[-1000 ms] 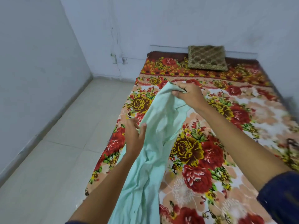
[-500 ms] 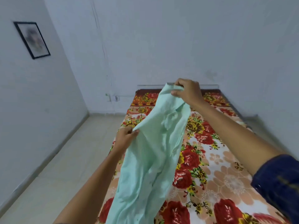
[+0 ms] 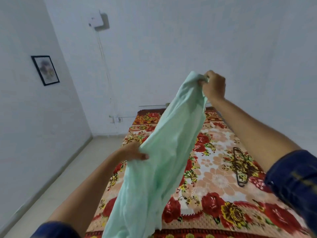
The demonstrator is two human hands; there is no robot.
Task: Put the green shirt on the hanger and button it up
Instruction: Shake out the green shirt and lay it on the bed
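Your bed (image 3: 214, 172), under its floral spread, fills the lower right of the frame. The shirt (image 3: 163, 160) hangs lengthwise down the centre, above the bed. Your right hand (image 3: 213, 85) is closed on its top end, upper centre; your left hand (image 3: 135, 152) pinches a fold at mid-left. The hanger (image 3: 240, 166) lies on the bed at right, apart from the shirt.
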